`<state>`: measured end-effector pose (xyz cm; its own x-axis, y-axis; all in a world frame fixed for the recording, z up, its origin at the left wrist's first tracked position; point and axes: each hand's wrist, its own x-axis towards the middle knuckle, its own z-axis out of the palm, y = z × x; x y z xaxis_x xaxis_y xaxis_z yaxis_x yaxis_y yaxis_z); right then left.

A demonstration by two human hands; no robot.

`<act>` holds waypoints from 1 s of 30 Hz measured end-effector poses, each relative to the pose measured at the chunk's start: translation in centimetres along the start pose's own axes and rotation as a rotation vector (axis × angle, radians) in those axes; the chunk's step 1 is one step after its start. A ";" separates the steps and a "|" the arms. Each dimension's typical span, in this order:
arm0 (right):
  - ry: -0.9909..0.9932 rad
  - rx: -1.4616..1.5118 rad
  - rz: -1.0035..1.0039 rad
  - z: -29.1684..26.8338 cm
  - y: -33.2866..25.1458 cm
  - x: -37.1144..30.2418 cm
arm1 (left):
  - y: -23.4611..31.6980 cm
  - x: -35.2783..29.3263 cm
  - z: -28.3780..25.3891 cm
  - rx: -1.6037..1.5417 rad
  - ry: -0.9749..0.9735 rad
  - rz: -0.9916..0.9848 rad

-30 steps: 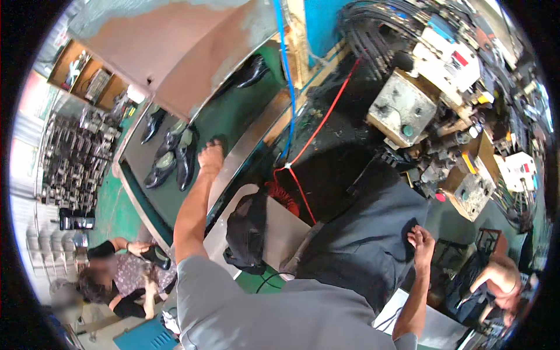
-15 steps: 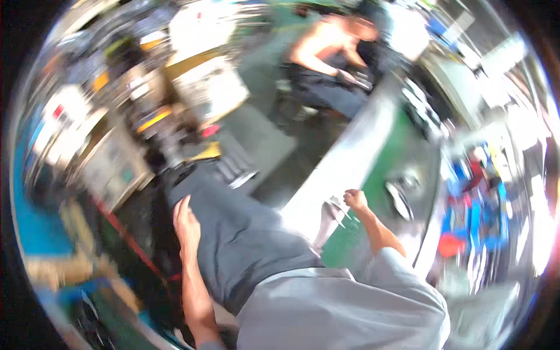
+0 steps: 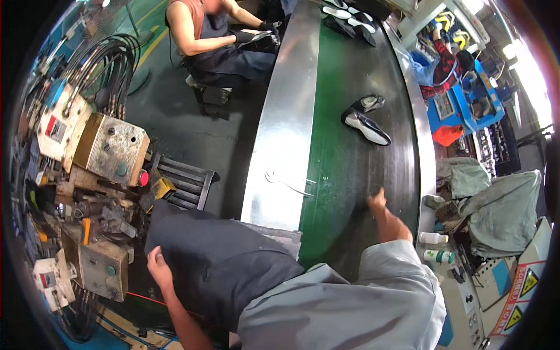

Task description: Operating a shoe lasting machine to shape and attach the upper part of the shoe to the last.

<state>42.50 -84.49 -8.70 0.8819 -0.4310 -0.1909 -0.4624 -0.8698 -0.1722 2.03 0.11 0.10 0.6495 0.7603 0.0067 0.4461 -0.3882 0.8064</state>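
My right hand (image 3: 379, 199) reaches over the dark green conveyor belt (image 3: 341, 181). Its fingers are bunched and partly hidden, and I cannot make out whether anything is in them. Farther up the belt lie a black and white shoe upper (image 3: 368, 128) and, touching it, a second dark piece (image 3: 371, 103). My left hand (image 3: 157, 265) hangs beside the dark apron (image 3: 216, 251) with loosely bent fingers and nothing in it. Thin pale prongs or wires (image 3: 286, 182) rest on the shiny metal ledge (image 3: 283, 111) along the belt.
Machine boxes with buttons (image 3: 111, 149) and hoses stand at left, near a slatted dark stool (image 3: 184, 181). A seated co-worker (image 3: 216, 35) handles a dark piece beyond the ledge. More shoe pieces (image 3: 350, 20) lie up the belt. Bottles (image 3: 433, 238) and a cloth-covered machine (image 3: 501, 216) stand right.
The view has swung and sharpened, so the belt now runs more upright and the co-worker appears farther left. My right hand is now over the belt; my left stays beside the apron.
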 end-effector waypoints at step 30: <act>-0.192 0.821 -0.291 1.4 -22.7 -5.6 | 15.6 4.4 5.4 -0.060 -0.153 0.224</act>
<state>47.93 -61.95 -5.07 0.9782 -0.1081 -0.1774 -0.2074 -0.4610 -0.8628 15.22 -5.40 9.50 0.8152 0.5699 0.1034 0.2462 -0.5026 0.8287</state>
